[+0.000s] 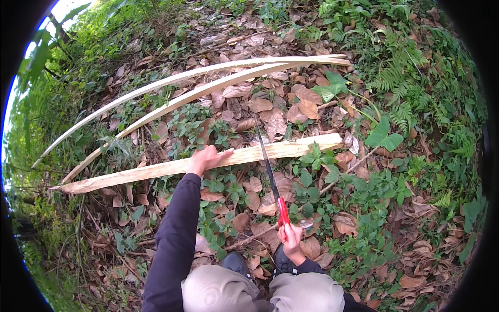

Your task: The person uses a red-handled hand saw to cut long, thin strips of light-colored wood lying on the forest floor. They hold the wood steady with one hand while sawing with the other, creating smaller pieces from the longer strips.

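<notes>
Here, the plank (156,170) lies under left fingers (225,154) — saw (272,176) across it.

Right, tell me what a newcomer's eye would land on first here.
Likely the bright red handle in the right hand, just below centre, its dark blade crossing a pale plank in view. Next, the left hand on that plank, left of the blade; then two long, curved pale strips beyond it.
</notes>
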Demonstrator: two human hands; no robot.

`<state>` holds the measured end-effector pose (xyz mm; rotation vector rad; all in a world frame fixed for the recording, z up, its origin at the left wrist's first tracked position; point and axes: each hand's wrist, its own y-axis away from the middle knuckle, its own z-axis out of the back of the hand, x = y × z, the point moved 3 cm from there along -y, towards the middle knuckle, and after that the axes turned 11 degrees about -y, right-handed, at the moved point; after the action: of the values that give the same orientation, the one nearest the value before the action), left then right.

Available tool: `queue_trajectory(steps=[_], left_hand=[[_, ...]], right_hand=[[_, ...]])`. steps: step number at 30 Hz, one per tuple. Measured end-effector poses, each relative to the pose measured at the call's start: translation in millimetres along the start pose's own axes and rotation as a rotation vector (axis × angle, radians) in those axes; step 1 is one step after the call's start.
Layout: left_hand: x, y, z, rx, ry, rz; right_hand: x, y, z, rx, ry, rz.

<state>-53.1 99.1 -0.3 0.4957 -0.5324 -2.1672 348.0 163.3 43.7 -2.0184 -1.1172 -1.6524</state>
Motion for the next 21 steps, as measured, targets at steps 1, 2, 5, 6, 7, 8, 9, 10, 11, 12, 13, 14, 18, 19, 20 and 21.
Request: queue_trajectory(steps=[1, 2, 5, 6, 7, 8, 9, 10, 11, 12, 13, 14, 18, 19, 20, 21], left_hand=[[1, 0, -2, 0.000, 0.002, -0.004], [3, -1, 0, -0.005, -0.007, -0.008], [-2, 1, 2, -0.080, -0.153, -0.059], [-9, 5, 6, -0.084, -0.213, -0.077], [-16, 11, 8, -0.090, -0.256, -0.115], [-12, 8, -6, -0.352, -0.182, -0.205], [-24, 18, -7, -0.559, -0.234, -0.327], [-40, 26, -8, -0.765, -0.285, -0.451], [-44, 22, -17, -0.717, -0.291, -0.457], [-46, 12, -19, -0.590, -0.319, -0.437], [-47, 1, -20, -0.463, -0.347, -0.416], [-47, -7, -19, -0.334, -0.372, -0.392], [-53, -19, -2, -0.230, -0.295, -0.309], [-55, -20, -3, -0.264, -0.273, -0.315], [-54, -18, -5, -0.275, -0.269, -0.307], [-53, -17, -6, -0.286, -0.265, -0.299]], right_hand=[[0, -1, 2, -0.002, 0.006, 0.006], [-4, -3, 2, -0.005, 0.001, 0.018], [-10, -6, 9, 0.007, -0.127, 0.008], [-8, -8, 9, -0.007, -0.175, -0.016], [-2, -9, 9, -0.012, -0.219, -0.057], [8, -9, 4, -0.013, -0.266, -0.101], [18, -12, -1, -0.018, -0.270, -0.115], [27, -16, -6, -0.008, -0.192, -0.117], [37, -19, -12, 0.005, -0.110, -0.120], [46, -24, -16, 0.016, -0.027, -0.113], [52, -28, -21, 0.009, -0.018, -0.090], [53, -32, -23, 0.002, -0.013, -0.085], [43, -42, -17, 0.009, -0.021, -0.048], [41, -42, -14, 0.022, -0.023, -0.039], [40, -41, -13, 0.040, -0.026, -0.040], [39, -40, -13, 0.033, -0.034, -0.051]])
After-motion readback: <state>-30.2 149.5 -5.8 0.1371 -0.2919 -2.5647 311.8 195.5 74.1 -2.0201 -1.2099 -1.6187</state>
